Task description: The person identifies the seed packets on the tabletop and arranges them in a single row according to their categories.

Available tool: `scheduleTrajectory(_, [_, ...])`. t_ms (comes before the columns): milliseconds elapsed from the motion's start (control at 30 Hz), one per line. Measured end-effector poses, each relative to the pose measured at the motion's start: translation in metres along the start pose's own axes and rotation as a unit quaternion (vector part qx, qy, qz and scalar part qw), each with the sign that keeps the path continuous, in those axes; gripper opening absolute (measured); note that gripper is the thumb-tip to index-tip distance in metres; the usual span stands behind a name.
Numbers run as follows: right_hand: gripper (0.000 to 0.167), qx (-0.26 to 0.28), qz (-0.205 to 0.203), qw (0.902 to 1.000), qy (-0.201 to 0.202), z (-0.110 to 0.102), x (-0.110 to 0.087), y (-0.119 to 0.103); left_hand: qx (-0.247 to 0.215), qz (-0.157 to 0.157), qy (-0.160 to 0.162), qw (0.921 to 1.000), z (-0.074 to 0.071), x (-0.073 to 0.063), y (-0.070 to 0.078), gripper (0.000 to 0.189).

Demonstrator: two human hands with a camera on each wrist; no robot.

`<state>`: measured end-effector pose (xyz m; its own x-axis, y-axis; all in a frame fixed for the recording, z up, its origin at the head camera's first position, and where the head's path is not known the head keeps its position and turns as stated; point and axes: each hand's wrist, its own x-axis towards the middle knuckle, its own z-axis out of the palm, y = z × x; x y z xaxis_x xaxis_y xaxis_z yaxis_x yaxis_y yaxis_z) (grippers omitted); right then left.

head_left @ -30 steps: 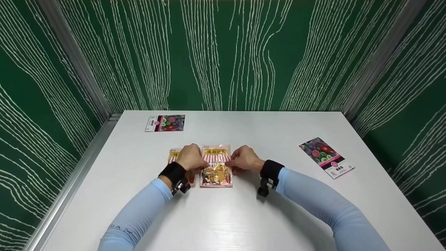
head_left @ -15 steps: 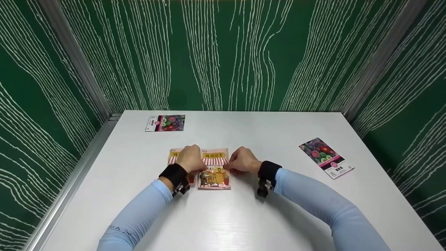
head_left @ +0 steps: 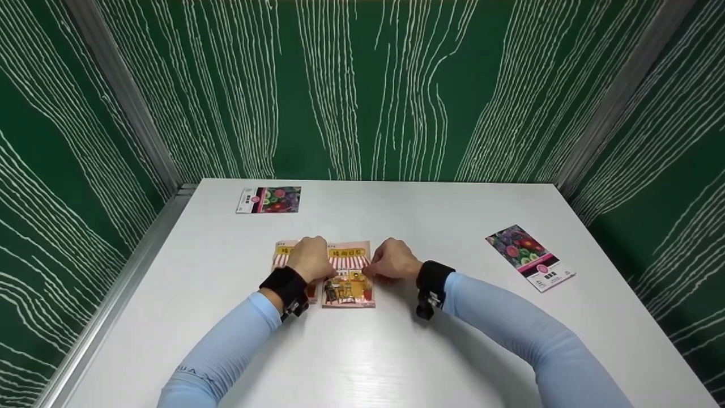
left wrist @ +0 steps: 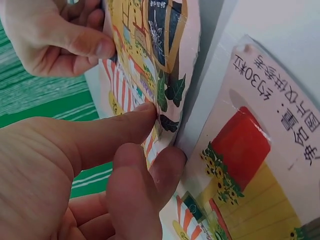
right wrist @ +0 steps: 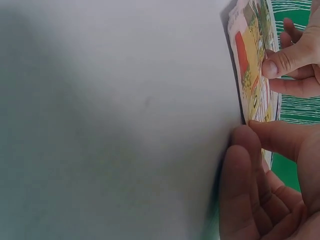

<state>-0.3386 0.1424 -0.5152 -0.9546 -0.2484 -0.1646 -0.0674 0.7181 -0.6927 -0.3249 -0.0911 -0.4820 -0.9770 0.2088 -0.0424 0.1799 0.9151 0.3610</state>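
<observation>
A pink seed packet (head_left: pixel 349 292) with a striped awning and a yellow shop scene lies before me on the table. My left hand (head_left: pixel 310 258) pinches its left edge between thumb and fingers, while my right hand (head_left: pixel 393 259) pinches the right edge. In the left wrist view, the fingertips stand at both long sides of this packet (left wrist: pixel 165 45). A second pink seed packet (head_left: pixel 283 249) of the same design lies right beside it on the left, partly hidden under my left hand; its printed lower end (left wrist: pixel 280 100) shows in the left wrist view.
A packet with a flower picture (head_left: pixel 277 200) lies at the back left of the white table (head_left: pixel 396 351). Another flower packet (head_left: pixel 531 258) lies slanted on the right. Green walls (head_left: pixel 374 90) with pale lines stand behind and at both sides.
The held seed packet has shifted slightly left and toward me, lining up beside the other pink one. Both hands moved with it a little, and over the last half second they barely moved.
</observation>
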Motion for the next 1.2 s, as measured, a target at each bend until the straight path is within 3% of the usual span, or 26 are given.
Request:
scheduleTrajectory(300, [0.031, -0.022, -0.011, 0.9996, 0.015, 0.003, 0.001, -0.001, -0.003, -0.006, 0.001, 1.0000, 0.002, 0.001, -0.002, 0.041])
scheduleTrajectory(667, [0.019, -0.031, -0.019, 0.9993, 0.009, 0.003, -0.003, -0.010, 0.001, 0.012, 0.011, 0.9999, 0.002, -0.001, 0.001, 0.029])
scheduleTrajectory(900, [0.017, -0.079, -0.091, 0.9919, 0.040, 0.003, -0.005, -0.007, 0.005, 0.020, 0.031, 0.9993, 0.002, -0.003, -0.001, 0.030])
scheduleTrajectory(1100, [0.019, -0.038, -0.069, 0.9965, 0.028, -0.007, -0.005, -0.003, -0.014, 0.008, 0.033, 0.9993, -0.002, -0.008, -0.002, 0.027])
scheduleTrajectory(1200, [0.017, -0.032, -0.056, 0.9973, 0.035, -0.014, -0.006, -0.001, -0.025, 0.027, 0.044, 0.9984, -0.003, -0.009, -0.004, 0.021])
